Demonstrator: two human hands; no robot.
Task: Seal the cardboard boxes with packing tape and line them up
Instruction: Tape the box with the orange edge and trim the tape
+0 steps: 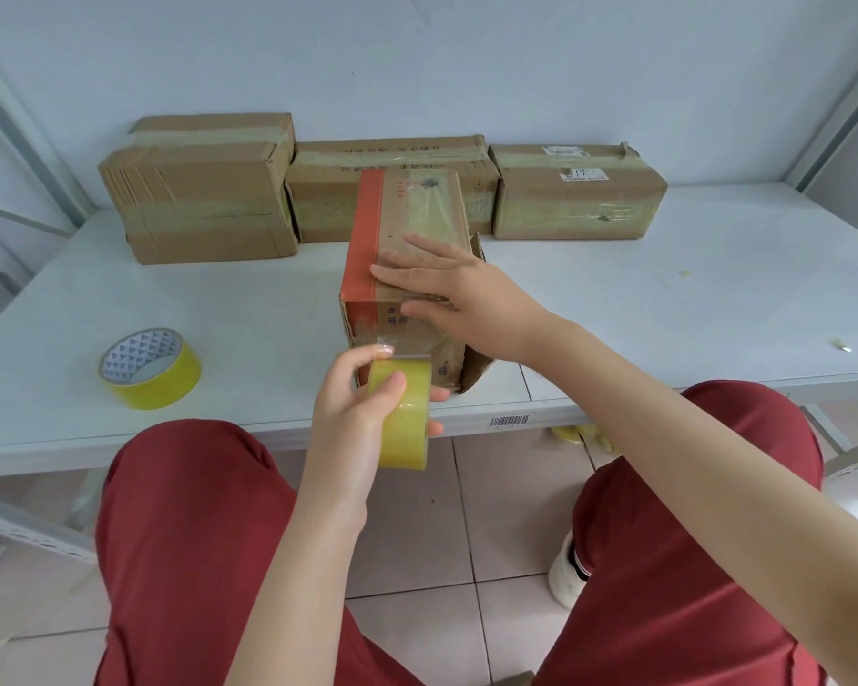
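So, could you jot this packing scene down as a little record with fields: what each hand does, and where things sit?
right hand: fingers flat, pressing the top of the cardboard box with an orange-red stripe
left hand: grips a yellow roll of packing tape, its strip stretched up to that box's near end
back row: three taped brown cardboard boxes side by side along the wall
spare: second yellow tape roll lying on the white table, left of the striped box

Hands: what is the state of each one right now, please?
Left hand: fingers curled round the yellow tape roll.
Right hand: open, fingers pressing flat on the box.
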